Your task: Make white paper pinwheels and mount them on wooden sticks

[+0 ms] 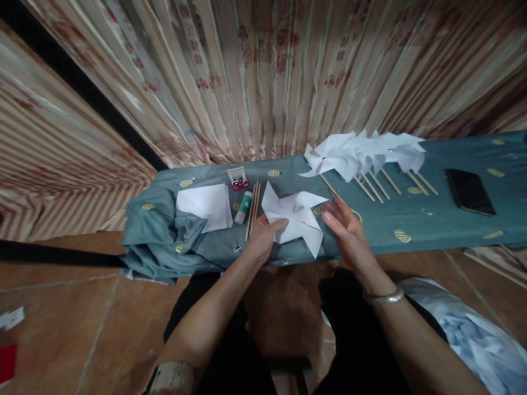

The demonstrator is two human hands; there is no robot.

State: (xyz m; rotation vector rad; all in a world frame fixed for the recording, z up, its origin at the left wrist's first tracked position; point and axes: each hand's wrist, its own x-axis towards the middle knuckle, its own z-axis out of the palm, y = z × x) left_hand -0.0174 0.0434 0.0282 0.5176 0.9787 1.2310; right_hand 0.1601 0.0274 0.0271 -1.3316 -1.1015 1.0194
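Holding the white paper pinwheel (294, 216) over the near edge of the cloth-covered table (448, 233), I have its left side pinched in my left hand (262, 235), thumb on top. My right hand (349, 224) is beside the right-hand blade, fingers loosely parted with nothing visibly gripped; whether they touch the paper I cannot tell. I'd judge a light pinch close to the centre best: enough to keep the folds gathered, not so hard that it flattens the curled blades.

To the left lie slim wooden sticks (252, 213), then a green-and-white tube (244, 207), its contents hidden. Just beyond that, a small red-and-white box (240, 187) stands open, with shiny metal bits (239, 180) inside. Further left is a stack of white paper (203, 202), partly under a fold of cloth. On the far right side, pinwheels on sticks (343, 153) overlap in a row, and a dark phone (470, 191) lies past them.
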